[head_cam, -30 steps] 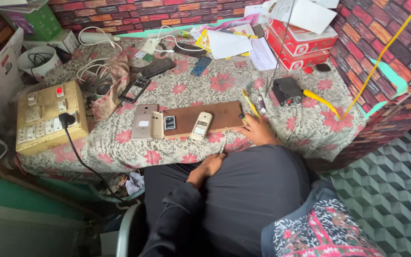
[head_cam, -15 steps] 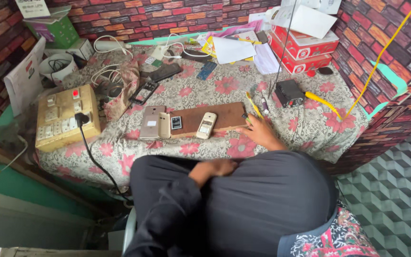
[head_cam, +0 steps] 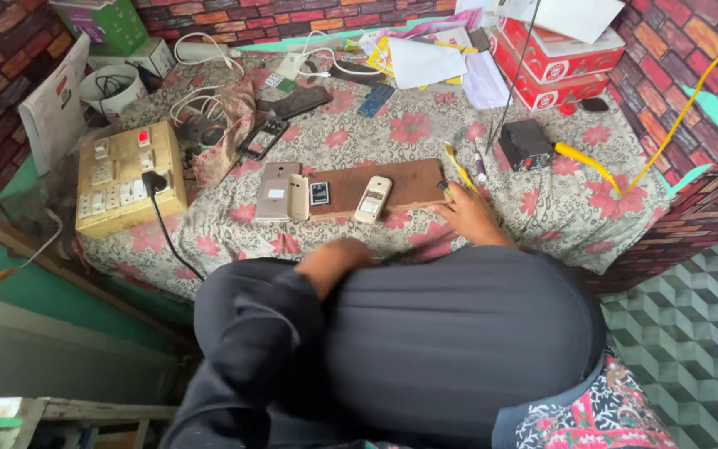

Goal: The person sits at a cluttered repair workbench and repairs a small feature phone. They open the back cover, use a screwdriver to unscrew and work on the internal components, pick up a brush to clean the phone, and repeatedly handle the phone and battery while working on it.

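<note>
The person's right hand (head_cam: 469, 214) is resting on the table (head_cam: 558, 208), fingers spread loosely at the end of the wooden board (head_cam: 409, 181), gripping nothing. The left hand (head_cam: 334, 259) is lying curled against the lap; I cannot tell its grip. A small phone (head_cam: 373, 199) is lying on the board.

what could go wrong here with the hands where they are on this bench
The right hand rests at the end of the wooden board, close to the yellow-handled tool; a careless sweep could knock it off. The small white phone overhangs the board's near edge and might slide. The left hand sits at the table edge near the black cord, which could snag.
</note>
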